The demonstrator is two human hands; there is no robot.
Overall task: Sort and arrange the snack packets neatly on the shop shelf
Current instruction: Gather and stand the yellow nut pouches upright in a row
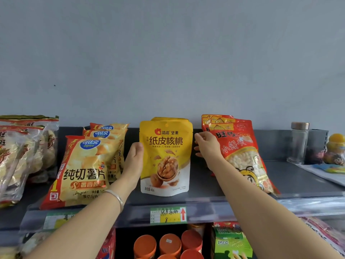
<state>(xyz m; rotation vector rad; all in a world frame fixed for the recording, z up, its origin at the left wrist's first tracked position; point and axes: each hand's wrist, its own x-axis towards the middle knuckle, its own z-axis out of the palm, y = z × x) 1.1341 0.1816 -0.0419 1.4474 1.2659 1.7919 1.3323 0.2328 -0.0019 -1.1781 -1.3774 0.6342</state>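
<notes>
A yellow walnut pouch (166, 157) stands upright in the middle of the shelf (291, 176), close to the front edge and facing out. A second yellow pouch (169, 119) peeks over its top from just behind.

The left hand (133, 161) is pressed to the pouch's left edge and grips it there. The thumb (139, 146) lies along the edge and the fingers go out of sight behind the pouch. A thin bracelet (116, 199) sits on that wrist.

The right hand (207, 148) is at the pouch's right side with its fingers (197, 148) loosely bent and pointing at the edge. They are just beside the edge, with a thin gap showing, and they are released, holding nothing that I can see. That hand hangs in front of the left edge of the red packets (240, 152), which lean back in a row on the right half of the shelf.

Left of the pouch, chip bags (85, 169) lean one behind another, the front one reaching the shelf's front edge. Beyond them, at the left end, are clear bags (18, 156) of pale snacks. A glass jar (299, 143) stands near the back right corner. On the front rail, right below the pouch, is a green and yellow price tag (168, 214) with a red arrow.
</notes>
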